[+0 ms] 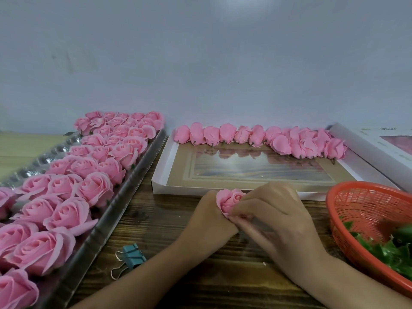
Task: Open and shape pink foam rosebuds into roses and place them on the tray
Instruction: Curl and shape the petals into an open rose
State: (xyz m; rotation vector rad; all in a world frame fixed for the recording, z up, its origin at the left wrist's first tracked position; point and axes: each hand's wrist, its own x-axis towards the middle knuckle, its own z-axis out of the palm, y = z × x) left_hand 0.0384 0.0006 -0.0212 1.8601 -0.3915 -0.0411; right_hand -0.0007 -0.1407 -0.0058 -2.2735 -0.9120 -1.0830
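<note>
Nothing readable in view. Only candidate is the white box lid (pixel 374 139) at 2 o'clock: short dark printed marks near its top edge and along its side, too blurred and skewed to make out any letters or numbers.

both hands meet over a dark wood table (pixel 169 221). the left hand (pixel 210 217) grips a pink bud (pixel 229 200) from below; the right hand (pixel 274 215) pinches its petals. a tray (pixel 124 186) at left holds rows of open roses (pixel 89 166). a white box (pixel 160 175) behind holds a row of closed buds (pixel 256 136). a red basket (pixel 367 208) with green leaves (pixel 392 248) sits at right, a teal clip (pixel 131 256) near the tray.
</note>
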